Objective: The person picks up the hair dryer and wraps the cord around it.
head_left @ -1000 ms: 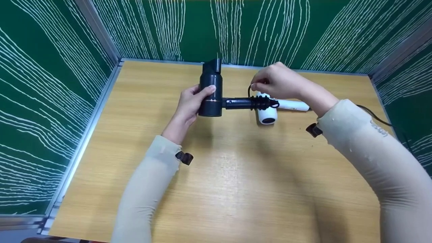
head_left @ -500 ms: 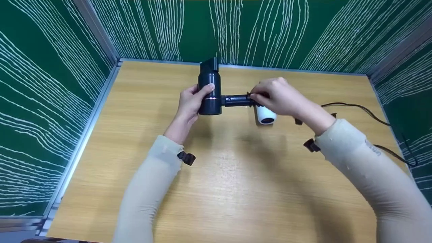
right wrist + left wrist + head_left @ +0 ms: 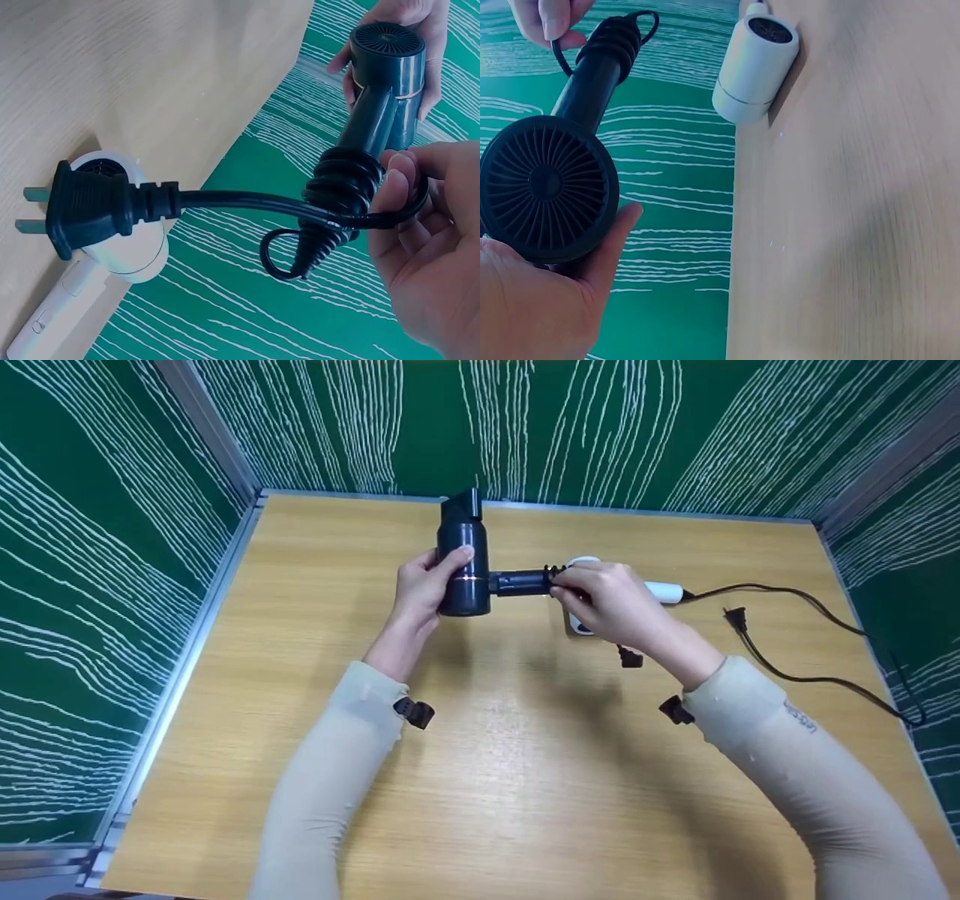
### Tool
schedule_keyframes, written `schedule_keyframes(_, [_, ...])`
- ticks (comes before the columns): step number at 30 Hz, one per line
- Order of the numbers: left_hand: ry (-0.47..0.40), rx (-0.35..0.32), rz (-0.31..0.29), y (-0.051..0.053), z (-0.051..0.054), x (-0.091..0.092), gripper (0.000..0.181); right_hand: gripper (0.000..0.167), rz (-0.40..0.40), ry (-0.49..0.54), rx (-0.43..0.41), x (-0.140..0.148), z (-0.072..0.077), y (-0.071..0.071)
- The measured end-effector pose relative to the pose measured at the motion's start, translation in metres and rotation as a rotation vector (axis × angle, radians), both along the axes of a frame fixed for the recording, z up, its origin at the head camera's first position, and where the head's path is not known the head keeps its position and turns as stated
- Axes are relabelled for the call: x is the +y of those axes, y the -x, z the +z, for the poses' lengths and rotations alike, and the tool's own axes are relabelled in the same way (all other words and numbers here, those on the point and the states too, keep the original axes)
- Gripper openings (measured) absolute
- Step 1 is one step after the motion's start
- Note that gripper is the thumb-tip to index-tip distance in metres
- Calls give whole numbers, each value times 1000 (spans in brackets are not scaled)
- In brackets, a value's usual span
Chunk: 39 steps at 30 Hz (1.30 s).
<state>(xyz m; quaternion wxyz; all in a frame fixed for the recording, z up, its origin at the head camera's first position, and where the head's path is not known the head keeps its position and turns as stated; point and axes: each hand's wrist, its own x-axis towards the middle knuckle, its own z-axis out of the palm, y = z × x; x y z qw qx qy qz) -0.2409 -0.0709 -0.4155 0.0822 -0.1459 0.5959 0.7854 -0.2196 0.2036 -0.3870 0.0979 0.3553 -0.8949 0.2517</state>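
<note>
- Dryer (image 3: 466, 589) is held over the table (image 3: 487, 802), toward 12 o'clock, its handle (image 3: 520, 583) pointing to 3.
- Left hand (image 3: 420, 587) wraps its fingers round the dryer.
- Right hand (image 3: 619, 601) pinches the cord (image 3: 247, 201), coiled round the handle; the plug (image 3: 630, 658) hangs near that hand's 6 o'clock.
- White dryer (image 3: 665, 592) lies at 3 o'clock, partly behind the right hand.

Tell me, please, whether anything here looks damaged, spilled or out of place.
Nothing looks damaged or spilled. Slightly untidy, though: the black cord of the white hair dryer loops past the right edge of the table, where it might snag.
</note>
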Motion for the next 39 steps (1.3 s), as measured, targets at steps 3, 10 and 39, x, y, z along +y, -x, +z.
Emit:
schedule_keyframes(3, [-1,-7,3,1,-1,0,57,17,-8,31,-35,0,-2,-1])
schedule_keyframes(10, [-50,-5,21,4,0,-2,59,21,-13,213,-285,3,-14,-14])
schedule_keyframes(39, [-138,33,83,7,7,-3,63,25,71,630,-742,3,-93,-76])
